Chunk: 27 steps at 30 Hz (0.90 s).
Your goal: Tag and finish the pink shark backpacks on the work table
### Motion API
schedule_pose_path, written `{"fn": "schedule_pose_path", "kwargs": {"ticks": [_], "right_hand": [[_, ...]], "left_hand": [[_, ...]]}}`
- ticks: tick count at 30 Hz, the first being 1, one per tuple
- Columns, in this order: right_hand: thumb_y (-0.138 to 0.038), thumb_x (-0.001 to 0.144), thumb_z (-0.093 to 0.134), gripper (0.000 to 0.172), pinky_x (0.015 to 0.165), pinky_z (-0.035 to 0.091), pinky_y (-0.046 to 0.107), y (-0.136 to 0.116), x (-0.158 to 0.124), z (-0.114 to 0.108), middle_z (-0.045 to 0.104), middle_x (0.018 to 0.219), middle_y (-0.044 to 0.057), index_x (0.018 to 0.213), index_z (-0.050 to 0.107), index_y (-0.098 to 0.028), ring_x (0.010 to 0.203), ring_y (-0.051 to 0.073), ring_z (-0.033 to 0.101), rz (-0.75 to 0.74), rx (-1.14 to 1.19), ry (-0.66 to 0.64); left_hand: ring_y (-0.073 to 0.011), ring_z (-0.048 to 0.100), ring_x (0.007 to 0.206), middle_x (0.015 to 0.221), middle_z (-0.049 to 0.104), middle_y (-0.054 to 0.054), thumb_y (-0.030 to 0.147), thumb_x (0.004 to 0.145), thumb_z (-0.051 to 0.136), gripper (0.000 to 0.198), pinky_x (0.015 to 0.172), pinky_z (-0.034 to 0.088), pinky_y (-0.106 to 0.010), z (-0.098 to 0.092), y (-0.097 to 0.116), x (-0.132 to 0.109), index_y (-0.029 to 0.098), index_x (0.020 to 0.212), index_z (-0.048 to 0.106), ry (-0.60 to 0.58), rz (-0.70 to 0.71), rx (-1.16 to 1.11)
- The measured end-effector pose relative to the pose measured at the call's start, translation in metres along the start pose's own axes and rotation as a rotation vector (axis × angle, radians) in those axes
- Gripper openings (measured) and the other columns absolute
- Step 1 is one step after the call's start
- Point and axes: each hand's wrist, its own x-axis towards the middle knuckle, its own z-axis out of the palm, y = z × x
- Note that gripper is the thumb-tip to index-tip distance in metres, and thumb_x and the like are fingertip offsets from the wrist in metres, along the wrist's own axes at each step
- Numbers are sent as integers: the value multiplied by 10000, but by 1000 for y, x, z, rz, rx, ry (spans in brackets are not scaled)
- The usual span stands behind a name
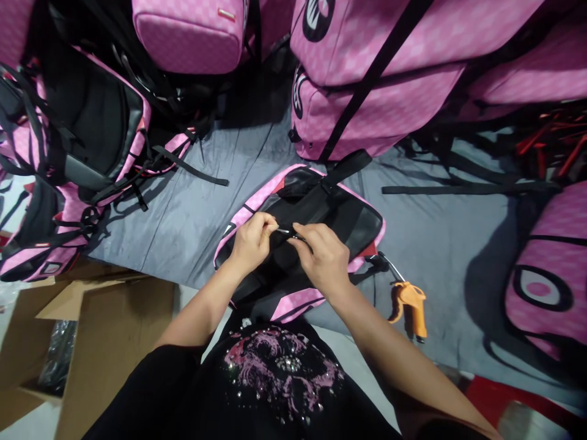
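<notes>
A black bag with pink edges lies on the grey cloth in front of me, its black panel facing up. Above its middle, my left hand pinches one end of a small, thin metallic piece. My right hand has thumb and forefinger closed at the other end, around a small dark part of it. What exactly the piece is cannot be made out. A black strap crosses the bag's upper edge.
An orange air gun lies right of the bag. Pink bags are piled at the back, more bags at the left and one at the right. An open cardboard box stands at the lower left. Grey cloth covers the table.
</notes>
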Motion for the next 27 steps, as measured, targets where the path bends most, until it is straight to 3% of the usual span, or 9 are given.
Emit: {"fn": "schedule_pose_path", "kwargs": {"ticks": [6, 21, 27], "right_hand": [[-254, 931, 615, 166, 758, 552, 308, 4, 1, 7, 710, 899, 61, 1060, 694, -188, 814, 182, 657, -26, 47, 58], [-283, 947, 588, 161, 751, 570, 318, 8, -1, 18, 719, 881, 67, 1003, 709, -193, 806, 182, 671, 7, 119, 52], [-331, 946, 592, 227, 740, 581, 315, 10, -4, 16, 703, 932, 94, 1088, 680, -177, 823, 186, 677, 32, 152, 18]], "left_hand": [[-133, 676, 828, 825, 646, -11, 250, 998, 406, 157, 712, 483, -232, -2, -2, -1, 217, 867, 486, -14, 4, 5], [-143, 691, 906, 843, 653, -15, 259, 1002, 397, 165, 758, 501, -246, -2, -6, -2, 213, 872, 487, -40, -17, 24], [-139, 692, 893, 863, 666, -17, 247, 987, 430, 132, 748, 499, -241, -4, -10, 1, 213, 878, 497, -25, -83, -6]]}}
